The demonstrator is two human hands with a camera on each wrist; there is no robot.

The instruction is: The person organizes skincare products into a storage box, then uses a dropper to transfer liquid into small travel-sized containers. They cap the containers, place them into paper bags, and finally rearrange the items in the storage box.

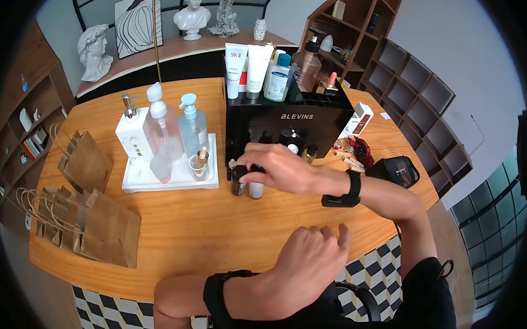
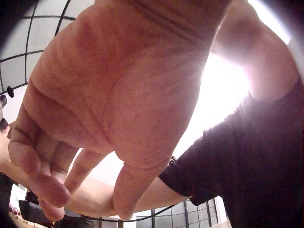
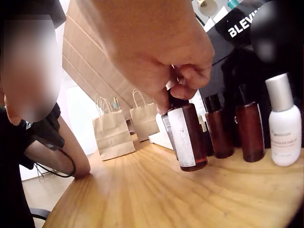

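My right hand (image 1: pixel 281 168) reaches to the table before the black box (image 1: pixel 331 118) and pinches the black top of a small brown bottle with a white label (image 3: pixel 200 142). Below these fingers, the head view shows a dark bottle body (image 1: pixel 238 187) beside a pale one (image 1: pixel 256 191). In the right wrist view, brown bottles (image 3: pixel 250 135) and a white bottle with a silver cap (image 3: pixel 285 135) stand along the box. My left hand (image 1: pixel 304 259), holding nothing, hovers by the table's near edge with its fingers loosely bent.
Toiletry bottles and tubes top the box. Left of it, a white tray (image 1: pixel 186 185) carries pump bottles. Brown paper bags (image 1: pixel 112 228) stand on the table's left side. A black case (image 1: pixel 394 171) and small items lie at the right.
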